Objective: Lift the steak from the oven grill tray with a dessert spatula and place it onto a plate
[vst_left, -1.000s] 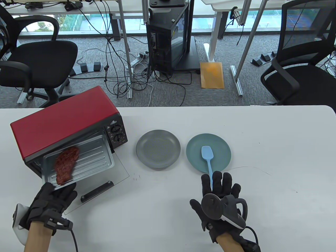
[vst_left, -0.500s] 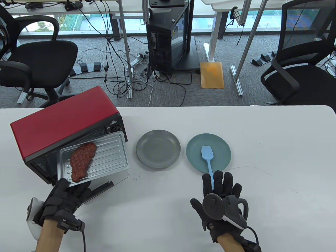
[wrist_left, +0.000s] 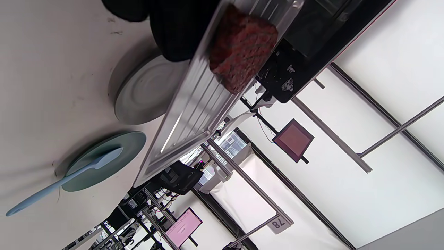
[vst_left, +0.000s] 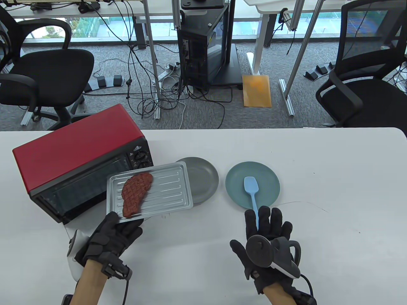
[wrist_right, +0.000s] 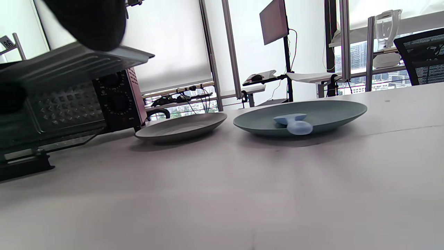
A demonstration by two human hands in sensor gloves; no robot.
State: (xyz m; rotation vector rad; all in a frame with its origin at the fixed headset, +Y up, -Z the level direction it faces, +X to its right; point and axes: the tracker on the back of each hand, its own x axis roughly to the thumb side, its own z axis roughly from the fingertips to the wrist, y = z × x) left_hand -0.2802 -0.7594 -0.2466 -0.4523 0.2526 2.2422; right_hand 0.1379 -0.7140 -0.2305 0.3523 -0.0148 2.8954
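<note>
A brown grilled steak [vst_left: 136, 193] lies on the left part of the silver oven grill tray [vst_left: 171, 190]. My left hand [vst_left: 122, 224] grips the tray's near edge and holds it in the air in front of the red oven [vst_left: 73, 149]. The tray's right end overlaps the grey plate [vst_left: 205, 181]. The light blue dessert spatula [vst_left: 251, 187] lies with its blade on the teal plate [vst_left: 268, 178]. My right hand [vst_left: 264, 219] rests flat on the table with straight fingers at the handle's near end. The left wrist view shows the steak [wrist_left: 242, 55] on the tray [wrist_left: 187, 118].
The oven stands at the table's left with its front open. Both plates sit side by side mid-table, the grey plate [wrist_right: 180, 126] left of the teal plate [wrist_right: 329, 111]. Bare white tabletop lies to the right and in front. Office chairs and cables are beyond the far edge.
My left hand has pulled the tray with the steak out of the oven and carried it right, over the grey plate's left edge. My right hand has stayed put.
</note>
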